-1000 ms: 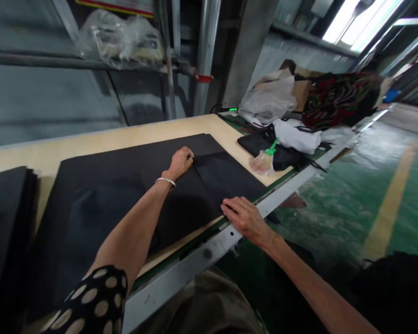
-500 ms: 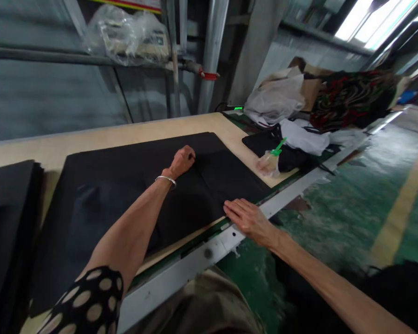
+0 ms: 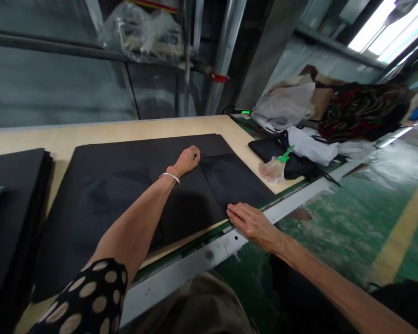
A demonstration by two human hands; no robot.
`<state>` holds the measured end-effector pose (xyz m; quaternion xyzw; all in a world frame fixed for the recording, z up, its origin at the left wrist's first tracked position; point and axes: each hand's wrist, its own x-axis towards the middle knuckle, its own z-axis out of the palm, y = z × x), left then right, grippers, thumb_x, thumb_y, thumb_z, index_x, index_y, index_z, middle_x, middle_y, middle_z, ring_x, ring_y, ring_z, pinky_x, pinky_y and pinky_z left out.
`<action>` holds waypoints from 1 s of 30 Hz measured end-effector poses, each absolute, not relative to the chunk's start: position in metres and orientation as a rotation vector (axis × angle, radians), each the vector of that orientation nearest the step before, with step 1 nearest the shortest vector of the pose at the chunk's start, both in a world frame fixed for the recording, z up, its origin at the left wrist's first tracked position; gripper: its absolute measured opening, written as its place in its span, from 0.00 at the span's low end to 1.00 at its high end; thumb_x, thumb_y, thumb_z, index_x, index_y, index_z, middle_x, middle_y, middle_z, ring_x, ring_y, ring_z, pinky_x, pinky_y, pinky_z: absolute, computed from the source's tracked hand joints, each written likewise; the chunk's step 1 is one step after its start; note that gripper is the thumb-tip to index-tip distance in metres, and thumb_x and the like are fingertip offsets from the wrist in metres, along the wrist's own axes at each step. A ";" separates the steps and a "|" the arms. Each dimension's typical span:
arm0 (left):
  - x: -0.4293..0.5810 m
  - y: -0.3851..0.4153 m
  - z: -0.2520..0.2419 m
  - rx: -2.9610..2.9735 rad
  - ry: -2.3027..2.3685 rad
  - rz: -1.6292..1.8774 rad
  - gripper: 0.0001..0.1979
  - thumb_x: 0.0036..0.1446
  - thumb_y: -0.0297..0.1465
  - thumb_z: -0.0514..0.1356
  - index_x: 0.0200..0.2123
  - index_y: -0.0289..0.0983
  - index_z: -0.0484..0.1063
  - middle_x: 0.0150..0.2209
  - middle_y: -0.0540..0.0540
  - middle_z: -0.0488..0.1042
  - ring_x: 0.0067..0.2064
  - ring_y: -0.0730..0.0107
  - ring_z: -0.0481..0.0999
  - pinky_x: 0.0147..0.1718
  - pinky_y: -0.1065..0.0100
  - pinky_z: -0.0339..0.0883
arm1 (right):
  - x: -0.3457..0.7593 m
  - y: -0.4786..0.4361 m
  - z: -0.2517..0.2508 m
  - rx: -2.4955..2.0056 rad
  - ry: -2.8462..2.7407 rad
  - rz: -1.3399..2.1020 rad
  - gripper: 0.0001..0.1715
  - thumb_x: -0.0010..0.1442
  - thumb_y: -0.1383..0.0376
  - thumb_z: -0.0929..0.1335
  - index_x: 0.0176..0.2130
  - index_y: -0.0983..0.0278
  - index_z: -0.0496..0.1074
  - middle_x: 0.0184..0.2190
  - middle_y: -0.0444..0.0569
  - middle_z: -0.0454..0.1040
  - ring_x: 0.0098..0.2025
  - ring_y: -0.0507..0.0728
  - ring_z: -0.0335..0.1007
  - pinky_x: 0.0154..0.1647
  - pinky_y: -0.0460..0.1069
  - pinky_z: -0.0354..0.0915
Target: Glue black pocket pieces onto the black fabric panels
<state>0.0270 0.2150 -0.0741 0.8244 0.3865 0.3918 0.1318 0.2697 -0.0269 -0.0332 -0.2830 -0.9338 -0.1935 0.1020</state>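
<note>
A large black sheet (image 3: 181, 213) lies flat on the pale wooden tabletop. Over its right part rests a smaller dark fabric panel (image 3: 235, 178), almost the same colour. My left hand (image 3: 190, 158), with a bangle at the wrist, is closed in a pinch at the panel's far left corner. At the near left corner, by the table edge, my right hand (image 3: 247, 221) has its fingers together on the panel; its thumb is hidden. A similar dark panel (image 3: 113, 192) lies on the left part of the sheet, partly behind my left forearm.
A stack of black sheets (image 3: 14, 185) stands at the left. To the right are a small plastic bag (image 3: 272, 170) with a green tip, black pieces (image 3: 268, 147) and white cloth (image 3: 311, 146). A metal rail (image 3: 209, 255) edges the table. Wrapped equipment (image 3: 149, 37) hangs behind.
The view has shifted slightly, so the scene sits a little further right. Both hands keep their places at the panel's corners, and the panel's outline shows more clearly.
</note>
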 end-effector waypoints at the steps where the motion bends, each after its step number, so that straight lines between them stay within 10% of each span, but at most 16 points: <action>1: 0.028 0.215 -0.074 2.390 1.138 1.137 0.08 0.52 0.21 0.53 0.28 0.36 0.70 0.39 0.42 0.76 0.39 0.66 0.74 0.44 0.65 0.69 | 0.270 -0.027 -0.032 -0.860 -2.749 -0.536 0.16 0.66 0.73 0.60 0.46 0.71 0.76 0.47 0.60 0.75 0.47 0.61 0.71 0.47 0.56 0.71; 11: 0.038 0.201 -0.054 2.447 1.327 1.032 0.03 0.54 0.25 0.57 0.29 0.36 0.70 0.34 0.41 0.73 0.38 0.62 0.73 0.44 0.60 0.71 | 0.277 -0.034 -0.042 -1.044 -2.532 -0.146 0.17 0.67 0.68 0.62 0.51 0.67 0.73 0.60 0.62 0.63 0.62 0.64 0.59 0.57 0.61 0.66; 30: 0.139 0.083 -0.050 2.759 1.434 0.379 0.25 0.67 0.37 0.48 0.63 0.34 0.61 0.67 0.39 0.59 0.68 0.52 0.56 0.64 0.41 0.53 | 0.279 -0.032 -0.064 -1.079 -2.429 -0.092 0.17 0.68 0.64 0.62 0.51 0.65 0.74 0.55 0.55 0.72 0.61 0.61 0.63 0.60 0.60 0.61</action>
